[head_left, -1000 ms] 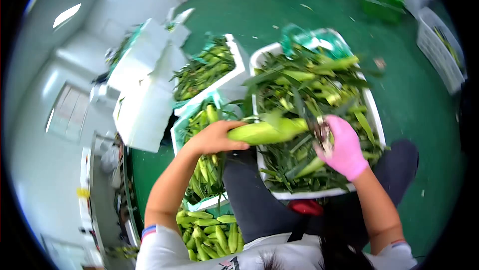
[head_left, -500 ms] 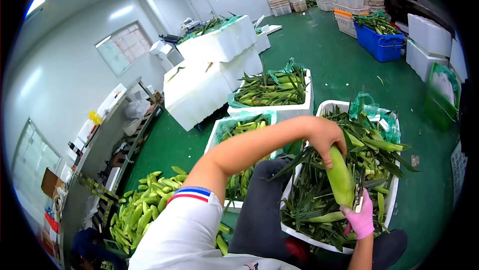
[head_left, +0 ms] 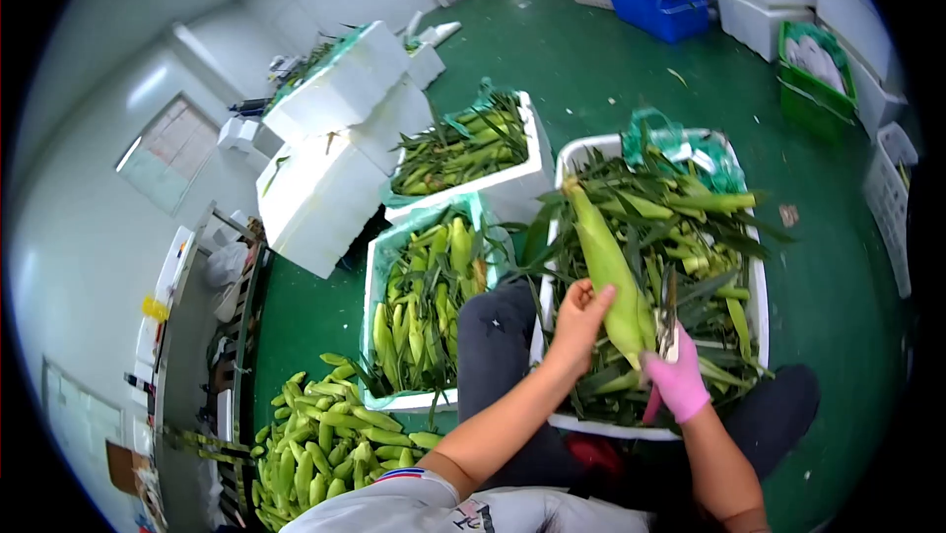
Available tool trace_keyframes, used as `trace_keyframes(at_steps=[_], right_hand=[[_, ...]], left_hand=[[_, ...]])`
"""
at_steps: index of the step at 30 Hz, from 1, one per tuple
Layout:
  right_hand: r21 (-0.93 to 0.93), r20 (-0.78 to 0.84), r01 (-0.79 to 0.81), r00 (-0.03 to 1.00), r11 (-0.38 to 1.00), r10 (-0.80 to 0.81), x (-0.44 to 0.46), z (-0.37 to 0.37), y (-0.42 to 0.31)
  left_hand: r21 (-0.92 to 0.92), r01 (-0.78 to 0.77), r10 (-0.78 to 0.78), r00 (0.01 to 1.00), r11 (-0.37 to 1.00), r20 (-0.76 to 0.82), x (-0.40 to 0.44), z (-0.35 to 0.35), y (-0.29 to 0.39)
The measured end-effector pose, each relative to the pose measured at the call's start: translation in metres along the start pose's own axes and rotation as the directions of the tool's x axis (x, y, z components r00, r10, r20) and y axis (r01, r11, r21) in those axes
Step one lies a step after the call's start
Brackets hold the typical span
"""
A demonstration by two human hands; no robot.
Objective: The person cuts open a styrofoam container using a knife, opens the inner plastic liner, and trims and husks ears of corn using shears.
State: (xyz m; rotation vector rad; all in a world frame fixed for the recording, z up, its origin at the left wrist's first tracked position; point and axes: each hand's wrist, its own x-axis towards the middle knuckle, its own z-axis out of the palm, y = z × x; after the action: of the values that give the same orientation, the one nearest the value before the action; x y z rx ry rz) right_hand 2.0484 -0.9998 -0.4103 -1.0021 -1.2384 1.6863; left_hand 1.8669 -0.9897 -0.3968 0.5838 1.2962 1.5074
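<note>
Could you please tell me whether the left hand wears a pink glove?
No, the left hand is bare, while the right hand is gloved in pink.

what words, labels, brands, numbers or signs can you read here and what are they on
No text can be read.
Shirt: a dark print on the chest, too blurred to read.
Trousers: a small white mark at the knee, too small to read.

Corn ear point(head_left: 607, 267), near-sideways a second ago, now steep, upper end uncovered. Left hand point(head_left: 579, 324) dropped from that end to ear's lower side; left arm point(head_left: 498, 425) drawn back toward body.
</note>
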Motion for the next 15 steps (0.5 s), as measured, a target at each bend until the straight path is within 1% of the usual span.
trace_keyframes(at_steps=[2,3,4,5,6,7,8,9,10,11,12,13,14,15], right_hand=[[0.085,-0.039,0.106,0.994,0.991,-0.103,0.000,0.004,-0.007],[0.155,0.032,-0.047,0.999,0.987,0.042,-0.004,0.003,-0.022],[0.204,0.074,-0.066,0.996,0.977,0.052,-0.003,0.003,-0.023],[0.212,0.064,-0.004,0.998,0.977,-0.010,-0.004,0.005,-0.020],[0.219,0.060,0.060,0.995,0.974,-0.075,-0.002,0.007,-0.016],[0.097,-0.061,0.161,0.986,0.982,-0.155,0.003,0.006,-0.010],[-0.036,-0.168,0.240,0.956,0.970,-0.243,0.007,0.001,-0.004],[0.039,-0.272,0.095,0.959,0.995,-0.081,0.011,-0.012,-0.003],[-0.222,-0.306,0.096,0.938,0.970,-0.163,0.016,-0.028,-0.010],[-0.559,-0.332,0.018,0.911,0.829,-0.244,0.017,-0.036,-0.025],[-0.813,-0.327,-0.089,0.887,0.576,-0.325,0.015,-0.043,-0.038],[-0.799,-0.294,-0.022,0.886,0.601,-0.359,0.015,-0.045,-0.045],[-0.780,-0.267,0.042,0.881,0.625,-0.392,0.014,-0.044,-0.050],[-0.756,-0.243,0.101,0.874,0.647,-0.421,0.009,-0.040,-0.054]], left_hand=[[-0.162,0.124,-0.093,0.978,0.979,0.189,0.005,-0.018,-0.005],[-0.284,0.216,-0.138,0.953,0.934,0.271,0.008,-0.027,-0.008],[-0.400,0.303,-0.160,0.922,0.865,0.353,0.011,-0.034,-0.009],[-0.450,0.386,-0.269,0.914,0.805,0.303,0.006,-0.029,0.003],[-0.482,0.424,-0.302,0.901,0.767,0.312,0.010,-0.037,0.000],[-0.588,0.405,-0.230,0.908,0.700,0.351,0.014,-0.036,0.001],[-0.683,0.387,-0.157,0.914,0.619,0.375,0.022,-0.033,0.005],[-0.700,0.249,-0.172,0.968,0.669,0.180,0.018,-0.018,0.024],[-0.601,0.228,-0.152,0.973,0.766,0.176,0.021,-0.032,0.026],[-0.489,0.204,-0.131,0.975,0.848,0.180,0.027,-0.053,0.026],[-0.367,0.176,-0.112,0.975,0.913,0.190,0.026,-0.062,0.035],[-0.076,0.069,-0.062,0.994,0.995,0.091,0.021,-0.065,0.040],[0.236,-0.021,0.018,1.000,0.971,0.017,0.011,-0.060,0.051],[0.435,-0.138,0.131,0.990,0.890,0.047,0.006,-0.062,0.053]])
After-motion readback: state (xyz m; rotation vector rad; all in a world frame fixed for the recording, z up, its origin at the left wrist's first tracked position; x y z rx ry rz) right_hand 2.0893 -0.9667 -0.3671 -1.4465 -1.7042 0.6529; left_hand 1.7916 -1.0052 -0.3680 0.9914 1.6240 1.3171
